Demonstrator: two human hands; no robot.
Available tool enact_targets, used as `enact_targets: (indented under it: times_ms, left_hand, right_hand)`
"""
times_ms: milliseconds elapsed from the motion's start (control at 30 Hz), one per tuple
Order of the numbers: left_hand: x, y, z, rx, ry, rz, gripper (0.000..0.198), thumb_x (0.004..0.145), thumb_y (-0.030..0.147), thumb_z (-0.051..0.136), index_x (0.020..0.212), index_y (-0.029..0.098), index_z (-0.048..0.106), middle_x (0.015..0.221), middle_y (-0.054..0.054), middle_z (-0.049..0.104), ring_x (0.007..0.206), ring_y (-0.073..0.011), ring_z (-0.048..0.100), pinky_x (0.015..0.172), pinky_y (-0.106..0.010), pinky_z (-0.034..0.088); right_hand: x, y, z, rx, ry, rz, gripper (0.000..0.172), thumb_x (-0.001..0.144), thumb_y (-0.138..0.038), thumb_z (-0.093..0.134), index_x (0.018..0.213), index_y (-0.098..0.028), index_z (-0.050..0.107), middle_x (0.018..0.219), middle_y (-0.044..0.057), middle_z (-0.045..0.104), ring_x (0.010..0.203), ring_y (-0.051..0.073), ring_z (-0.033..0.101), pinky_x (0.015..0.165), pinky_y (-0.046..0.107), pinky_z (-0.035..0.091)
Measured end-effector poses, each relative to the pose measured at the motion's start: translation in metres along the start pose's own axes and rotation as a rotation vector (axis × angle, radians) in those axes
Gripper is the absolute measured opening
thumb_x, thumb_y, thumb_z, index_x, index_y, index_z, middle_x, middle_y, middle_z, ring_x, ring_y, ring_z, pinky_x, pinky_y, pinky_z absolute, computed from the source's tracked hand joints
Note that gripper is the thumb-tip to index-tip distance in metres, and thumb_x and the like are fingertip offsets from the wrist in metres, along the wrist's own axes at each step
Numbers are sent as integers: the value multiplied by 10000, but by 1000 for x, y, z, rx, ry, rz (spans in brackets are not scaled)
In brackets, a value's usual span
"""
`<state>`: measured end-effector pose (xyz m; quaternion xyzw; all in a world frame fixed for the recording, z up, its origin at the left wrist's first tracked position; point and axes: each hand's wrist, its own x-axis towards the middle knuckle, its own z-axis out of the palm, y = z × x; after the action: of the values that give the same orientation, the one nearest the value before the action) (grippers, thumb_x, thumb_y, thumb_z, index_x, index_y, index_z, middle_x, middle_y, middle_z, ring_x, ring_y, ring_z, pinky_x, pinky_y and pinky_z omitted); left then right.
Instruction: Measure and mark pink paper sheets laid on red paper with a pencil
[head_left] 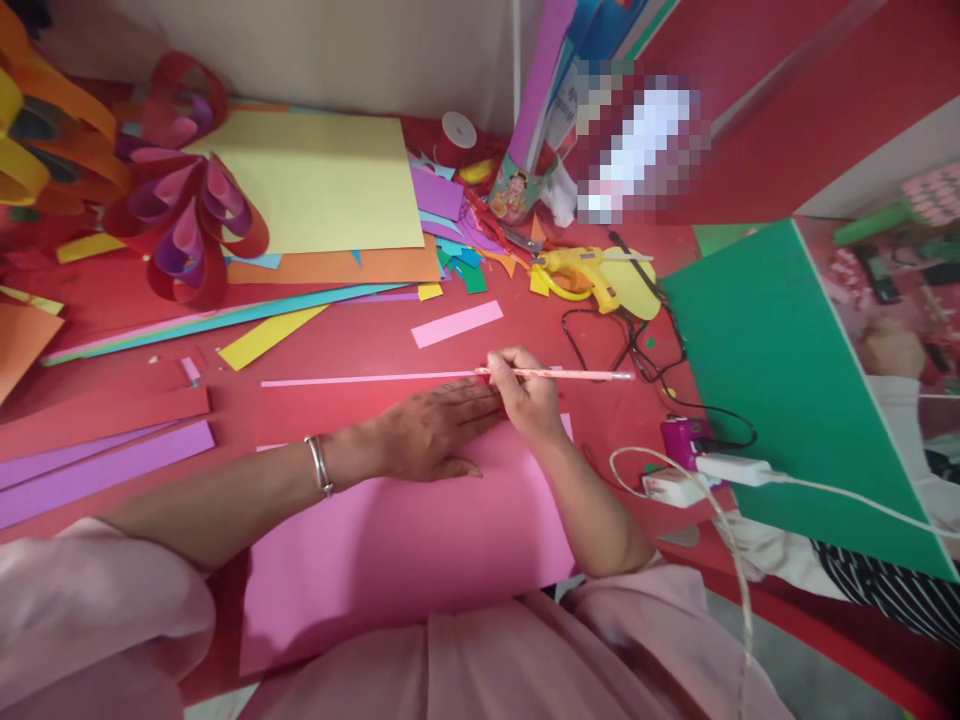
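Note:
My left hand (431, 430) lies flat, fingers stretched to the right, pressing on a red paper strip (322, 412). That strip rests across a large pink sheet (420, 540), leaving a thin pink edge showing along its far side. In my right hand (529, 400) is a pencil (574, 374), pinched between thumb and fingers, its eraser end pointing right. The pencil's tip is at the strip's far edge, close to my left fingertips.
Beyond lie a small pink strip (456, 324), a yellow sheet (337, 185) and a yellow glue gun (581, 275). Purple strips (150, 455) sit at left. At right stand a green board (787, 400) and plugged white adapters (675, 488) with cables. A person's sleeve (900, 430) shows behind the board.

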<state>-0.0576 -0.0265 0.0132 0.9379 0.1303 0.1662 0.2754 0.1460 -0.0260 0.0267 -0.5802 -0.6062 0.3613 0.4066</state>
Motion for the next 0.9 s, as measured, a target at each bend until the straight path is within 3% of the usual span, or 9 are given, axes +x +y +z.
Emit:
enact_targets:
  times_ms: [233, 467, 600, 900]
  left_hand:
    - [-1, 8, -14, -20, 78, 10, 745, 1062, 555, 524, 1617, 69, 425, 1660, -245, 437, 1632, -343, 288, 1337, -553, 299]
    - [-38, 16, -16, 234, 169, -58, 649, 1052, 508, 590, 1536, 80, 526, 1471, -257, 635, 1446, -389, 565, 1211, -618, 468]
    - [-43, 16, -14, 276, 230, -73, 634, 1035, 485, 633, 1489, 49, 561, 1440, -258, 658, 1410, -391, 600, 1186, -600, 506]
    - [-39, 19, -16, 250, 222, -85, 592, 1043, 453, 624, 1493, 73, 573, 1410, -242, 684, 1398, -372, 616, 1191, -583, 518]
  right_hand:
    - [0, -3, -2, -29, -28, -63, 331, 1029, -492, 556, 819, -244, 615, 720, -21, 644, 685, 155, 616, 683, 285, 484]
    - [1, -3, -1, -58, -33, -61, 353, 1035, -495, 537, 791, -247, 597, 686, -20, 644, 644, 154, 592, 637, 285, 450]
    - [0, -5, -1, -104, -36, -77, 329, 1032, -459, 550, 785, -247, 595, 678, -31, 623, 641, 148, 572, 656, 286, 444]
    - [-1, -3, 0, -169, -56, -105, 315, 1041, -454, 538, 806, -254, 602, 707, -22, 623, 674, 159, 585, 667, 297, 444]
